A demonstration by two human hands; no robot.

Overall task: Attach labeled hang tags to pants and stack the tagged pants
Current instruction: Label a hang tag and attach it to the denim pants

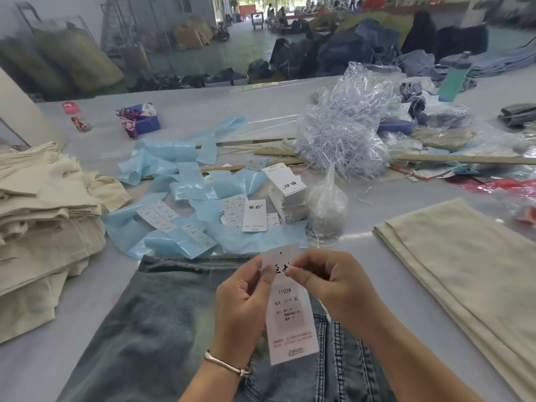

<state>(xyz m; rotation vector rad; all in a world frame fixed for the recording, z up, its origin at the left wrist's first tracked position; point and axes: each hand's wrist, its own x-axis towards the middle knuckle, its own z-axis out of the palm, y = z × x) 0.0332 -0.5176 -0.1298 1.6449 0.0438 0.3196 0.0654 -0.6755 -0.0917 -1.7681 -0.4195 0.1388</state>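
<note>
Grey worktable [203, 97], concrete floor [243, 42], daylit doorway [255, 7]

Hang tag [290, 309] white (black print) — jeans [162, 323] faded blue.

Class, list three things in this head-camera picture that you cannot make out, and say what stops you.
1. Head view: the hang tag logo, partly covered by the fingers.
2. Its small lower print: blurred.
3. The jeans: cut off by the bottom edge, partly hidden by both hands.

Both forearms are bare, with no sleeves showing. A smooth silver metal bangle [224, 364] circles the left wrist. The right wrist carries nothing.
</note>
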